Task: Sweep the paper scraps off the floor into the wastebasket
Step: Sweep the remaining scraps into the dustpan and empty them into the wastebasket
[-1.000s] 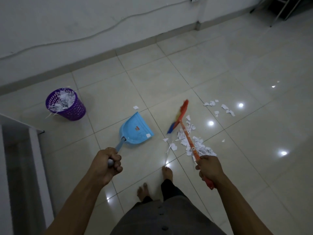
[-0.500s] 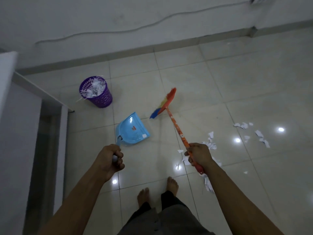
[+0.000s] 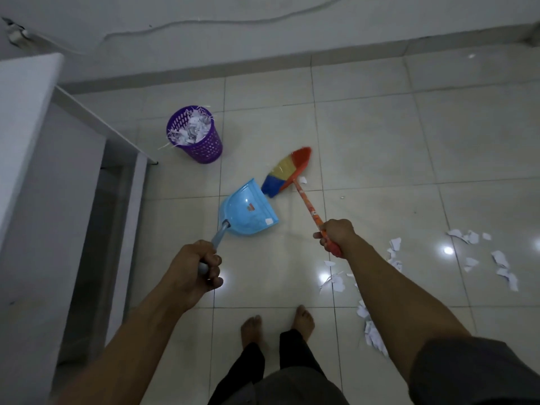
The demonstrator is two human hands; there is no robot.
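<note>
Your left hand [image 3: 195, 267] grips the dustpan [image 3: 248, 211] by its handle, your right hand [image 3: 336, 233] the broom [image 3: 287, 171], both near the wastebasket [image 3: 195, 141]; most paper scraps [image 3: 391, 258] lie beside your right arm. Keep the pan level, then tip it over the rim.

**No legible text**

The dustpan [image 3: 244, 217] bears 2 stickers: a red sticker [image 3: 250, 207] and a white sticker [image 3: 269, 221] by its lip, both too small to read. Printed marks on the broom handle [image 3: 307, 203] are likewise illegible.
</note>
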